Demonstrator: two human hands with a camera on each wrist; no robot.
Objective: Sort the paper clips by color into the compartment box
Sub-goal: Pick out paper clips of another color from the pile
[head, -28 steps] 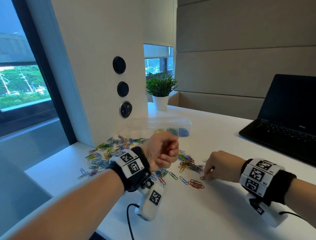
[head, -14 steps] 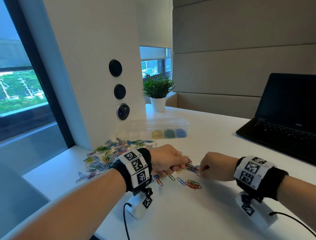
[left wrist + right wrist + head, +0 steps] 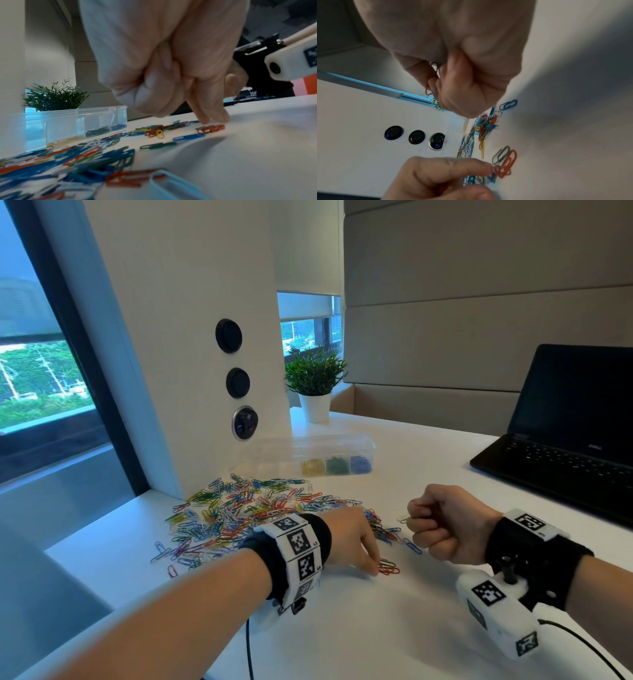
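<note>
Paper clips (image 3: 239, 518) beside unlabeled box (image 3: 308, 455)

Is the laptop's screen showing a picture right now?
No, the laptop screen is plain black in the head view, with nothing showing on it.
</note>
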